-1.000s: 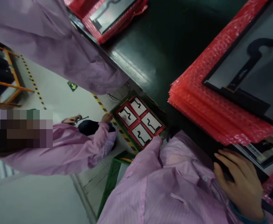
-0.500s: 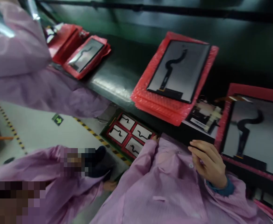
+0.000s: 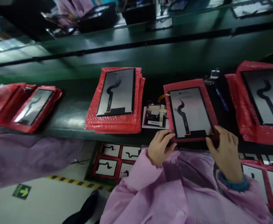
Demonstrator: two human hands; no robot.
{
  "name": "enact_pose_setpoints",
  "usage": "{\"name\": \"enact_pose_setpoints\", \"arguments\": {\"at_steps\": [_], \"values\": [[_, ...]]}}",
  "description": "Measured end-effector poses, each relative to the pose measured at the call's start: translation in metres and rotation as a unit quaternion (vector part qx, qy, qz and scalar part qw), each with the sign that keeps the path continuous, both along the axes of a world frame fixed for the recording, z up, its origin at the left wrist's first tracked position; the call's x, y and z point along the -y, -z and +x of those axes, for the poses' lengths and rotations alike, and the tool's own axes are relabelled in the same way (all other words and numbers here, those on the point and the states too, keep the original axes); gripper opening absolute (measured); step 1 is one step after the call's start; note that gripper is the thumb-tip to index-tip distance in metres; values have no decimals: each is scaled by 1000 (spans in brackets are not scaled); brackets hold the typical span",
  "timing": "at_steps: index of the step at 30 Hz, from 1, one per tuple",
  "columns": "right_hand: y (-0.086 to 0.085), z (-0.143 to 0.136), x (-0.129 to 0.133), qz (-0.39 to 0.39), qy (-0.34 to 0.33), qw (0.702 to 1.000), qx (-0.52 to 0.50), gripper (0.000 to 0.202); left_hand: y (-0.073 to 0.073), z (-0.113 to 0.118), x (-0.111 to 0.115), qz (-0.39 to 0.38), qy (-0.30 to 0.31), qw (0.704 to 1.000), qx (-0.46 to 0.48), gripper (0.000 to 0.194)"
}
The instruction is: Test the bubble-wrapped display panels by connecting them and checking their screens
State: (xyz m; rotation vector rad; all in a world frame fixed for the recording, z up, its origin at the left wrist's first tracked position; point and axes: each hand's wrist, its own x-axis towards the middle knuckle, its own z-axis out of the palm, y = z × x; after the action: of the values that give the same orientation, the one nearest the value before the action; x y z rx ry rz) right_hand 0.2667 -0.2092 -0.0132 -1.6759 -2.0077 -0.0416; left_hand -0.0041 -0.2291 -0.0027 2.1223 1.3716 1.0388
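Note:
A display panel [image 3: 192, 109] with a dark curved ribbon cable lies on red bubble wrap [image 3: 188, 84] near the bench's front edge. My left hand [image 3: 159, 147] is at its lower left corner, thumb and fingers closed on the edge. At the lower right corner, my right hand [image 3: 226, 149] holds the edge between thumb and fingers. Just left of the panel is a small circuit assembly [image 3: 155, 115] on a white sheet, with an orange flex strip [image 3: 162, 97] beside it.
Panels on red wrap stand in stacks at left [image 3: 114, 123] and right [image 3: 246, 102]. A metal piece [image 3: 213, 76] and blue pen [image 3: 221, 97] lie behind. Trays of panels [image 3: 119, 165] sit below. A co-worker's sleeve [image 3: 31, 155] reaches in at left.
The view has swung right and levelled. My left hand has come up from beside the lower tray, and both hands are now at the panel's lower corners.

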Motion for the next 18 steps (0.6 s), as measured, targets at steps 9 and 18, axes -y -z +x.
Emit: {"name": "enact_pose_setpoints", "arguments": {"at_steps": [9, 18], "values": [[-10, 3, -6, -20, -38, 998, -39, 44, 19, 18, -27, 75, -26, 987, -142, 35], [10, -3, -41, 2, 41, 998, -45, 42, 26, 6, -46, 79, -213, 956, -185, 34]]}}
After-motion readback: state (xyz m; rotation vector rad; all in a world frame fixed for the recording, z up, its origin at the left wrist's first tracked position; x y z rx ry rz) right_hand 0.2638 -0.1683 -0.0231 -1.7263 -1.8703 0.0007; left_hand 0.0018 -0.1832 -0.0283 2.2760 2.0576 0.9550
